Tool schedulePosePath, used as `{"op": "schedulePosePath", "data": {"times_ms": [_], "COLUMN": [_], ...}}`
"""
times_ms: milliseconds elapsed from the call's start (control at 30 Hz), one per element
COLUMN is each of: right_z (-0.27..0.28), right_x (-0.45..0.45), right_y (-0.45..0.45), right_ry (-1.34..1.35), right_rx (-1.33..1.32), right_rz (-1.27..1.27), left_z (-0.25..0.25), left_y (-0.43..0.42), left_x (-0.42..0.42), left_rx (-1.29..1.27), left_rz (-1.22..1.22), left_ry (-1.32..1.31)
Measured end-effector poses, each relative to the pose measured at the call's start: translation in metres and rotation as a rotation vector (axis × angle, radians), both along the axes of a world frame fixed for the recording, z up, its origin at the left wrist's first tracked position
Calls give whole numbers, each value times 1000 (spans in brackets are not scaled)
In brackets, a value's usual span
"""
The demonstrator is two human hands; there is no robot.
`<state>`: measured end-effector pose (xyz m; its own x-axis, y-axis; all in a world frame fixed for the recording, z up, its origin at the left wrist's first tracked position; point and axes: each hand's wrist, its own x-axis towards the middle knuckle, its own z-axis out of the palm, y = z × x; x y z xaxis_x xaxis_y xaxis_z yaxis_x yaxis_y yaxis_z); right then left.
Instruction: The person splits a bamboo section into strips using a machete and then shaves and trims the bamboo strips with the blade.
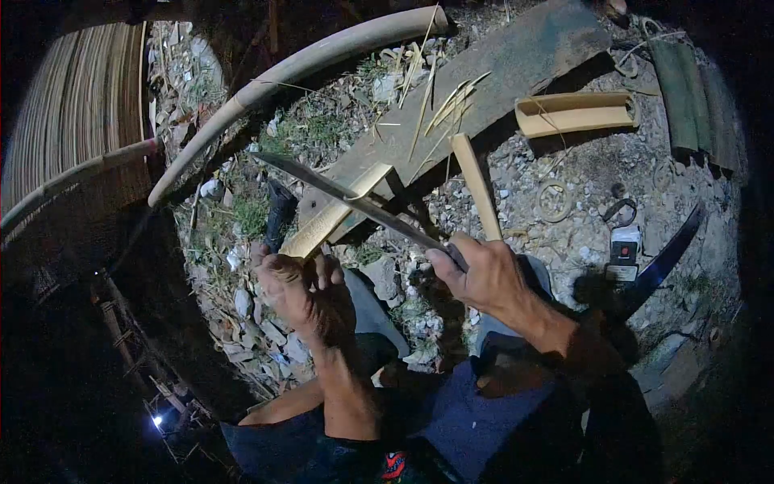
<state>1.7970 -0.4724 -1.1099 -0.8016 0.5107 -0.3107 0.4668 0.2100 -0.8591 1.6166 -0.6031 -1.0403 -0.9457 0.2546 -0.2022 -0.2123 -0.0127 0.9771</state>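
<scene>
My left hand (302, 294) is closed around the lower end of a split bamboo piece (318, 230), which slants up to the right with its pale inner side showing. In my right hand (488, 278) is the handle of a long knife (318, 184), its blade pointing up and left. The blade crosses over the upper part of the bamboo piece; whether it bites in I cannot tell. Beneath them lies a broad wooden plank (500, 68) with thin bamboo slivers (455, 105) scattered on it. A narrow bamboo strip (477, 189) leans near the plank's edge, above my right hand.
A half bamboo trough (576, 123) lies right of the plank, green bamboo pieces (681, 101) beyond. A ring (553, 200), a small packet (623, 252) and a dark curved blade (669, 254) lie on stony ground. A thick bamboo pole (322, 60) arcs across the upper left.
</scene>
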Motion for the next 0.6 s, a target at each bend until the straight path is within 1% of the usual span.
{"op": "schedulePosePath", "data": {"times_ms": [33,67,133,200,267,333,367,400,467,500,533,600], "right_z": [-4,-3,1,-24,-41,-16,-8,-5,-18,-37,-43,-31], "right_x": [1,2,9,12,8,11,15,19,20,14,8,6], "right_y": [-5,-6,-5,-9,-6,-5,-1,-2,0,6,11,15], "right_ry": [92,93,272,242,-28,-23,65,146,146,-15,-168,-147], "right_rx": [115,111,62,29,94,88,157,218,200,198,194,188], "right_rz": [-40,-42,-28,-71,-41,-31,-19,-1,-3,-57,-109,-107], "left_z": [1,1,-2,3,6,3,2,1,0,5,6,7], "left_y": [2,2,3,6,7,1,3,2,2,12,14,14], "left_x": [0,-1,0,-2,-10,-18,-16,-15,-11,-5,-2,-2], "left_rx": [-169,-173,169,126,95,194,187,178,193,138,148,131], "left_rz": [40,40,25,45,69,-13,2,3,-20,5,7,0], "left_ry": [61,63,-17,-56,-68,-47,-31,-36,-53,1,7,-48]}}
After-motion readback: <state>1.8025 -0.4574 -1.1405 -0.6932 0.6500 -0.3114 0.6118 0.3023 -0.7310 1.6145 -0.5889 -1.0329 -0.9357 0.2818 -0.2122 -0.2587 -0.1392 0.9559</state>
